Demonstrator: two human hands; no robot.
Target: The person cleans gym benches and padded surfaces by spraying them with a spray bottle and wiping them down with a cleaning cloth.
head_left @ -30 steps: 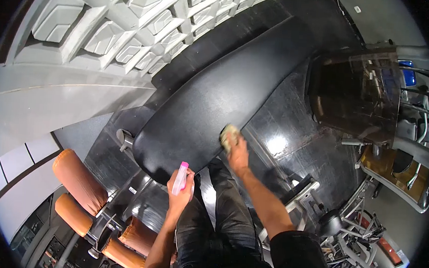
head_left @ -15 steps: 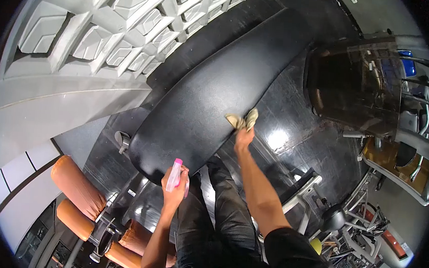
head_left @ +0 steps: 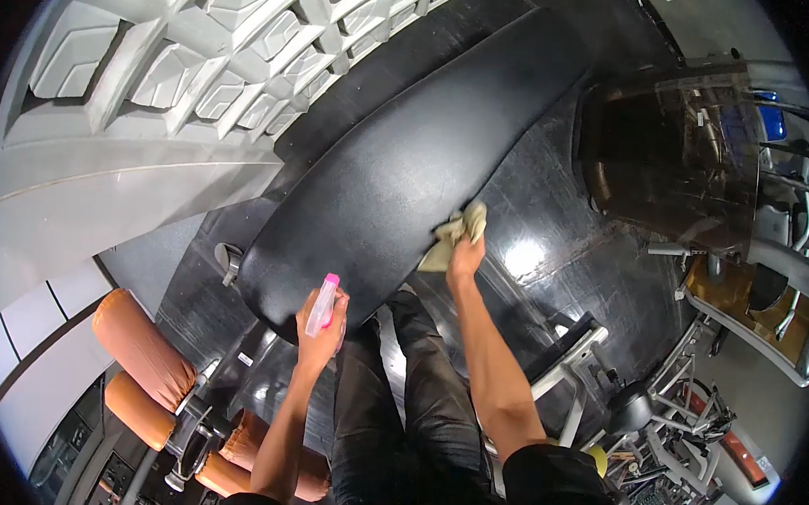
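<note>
A long black padded bench point(head_left: 391, 168) stretches diagonally in front of me. My left hand point(head_left: 321, 333) is wrapped round a clear spray bottle with a pink top point(head_left: 324, 303), over the near end of the bench. In my right hand point(head_left: 465, 259) is a bunched beige cloth point(head_left: 462, 226), gripped at the bench's right edge. Part of the cloth hangs down beside the padding, over the dark floor.
Orange-brown padded rollers point(head_left: 144, 348) on a machine stand at lower left. A white patterned wall point(head_left: 241, 48) runs along the upper left. On the right are a dark brown box-like seat point(head_left: 661, 148) and a metal frame point(head_left: 568, 374); dark floor point(head_left: 536, 223) lies between.
My right hand has drawn slightly down, and the cloth now hangs off the bench's edge rather than lying partly on top. My left hand and the bottle have moved up and left.
</note>
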